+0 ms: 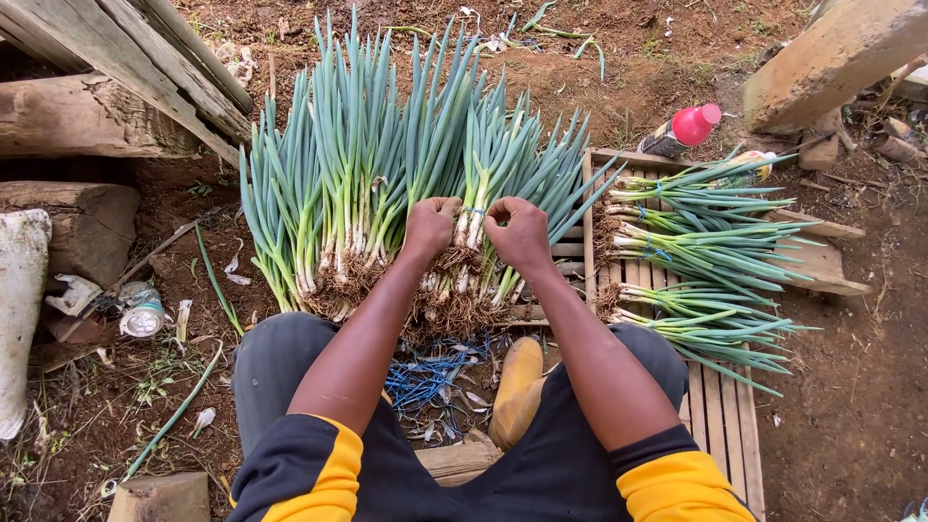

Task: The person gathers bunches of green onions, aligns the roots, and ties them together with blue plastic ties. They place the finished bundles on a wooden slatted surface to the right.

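The bunch of spring onions (471,227) stood between the two fists, just above the person's knees, its white stalks upright and its matted roots hanging down toward a tangle of blue string (425,375) on the ground. A loop of blue tie (473,211) circled the stalks, and both hands were on it — the left hand (431,226) curled tight at one side of the band, the right hand (518,232) curled tight at the other, knuckles up, fingers closed on the tie and the stalks beneath. The bunch leaned against a larger heap of loose spring onions (348,174), whose long green leaves fanned away from the person over the bare soil. To the right, three tied bundles (696,251) lay on their sides across a wooden slatted pallet (720,416), roots toward the person's side and leaves pointing outward. Beyond them a bottle with a pink cap (688,128) lay on the dirt near a thick timber post (831,58). A tan boot (517,387) showed between the dark trouser legs. On the left sat rough logs (77,126), weathered planks (126,58), a white sack (19,309) and a crushed can (143,317) — all well apart from the work.
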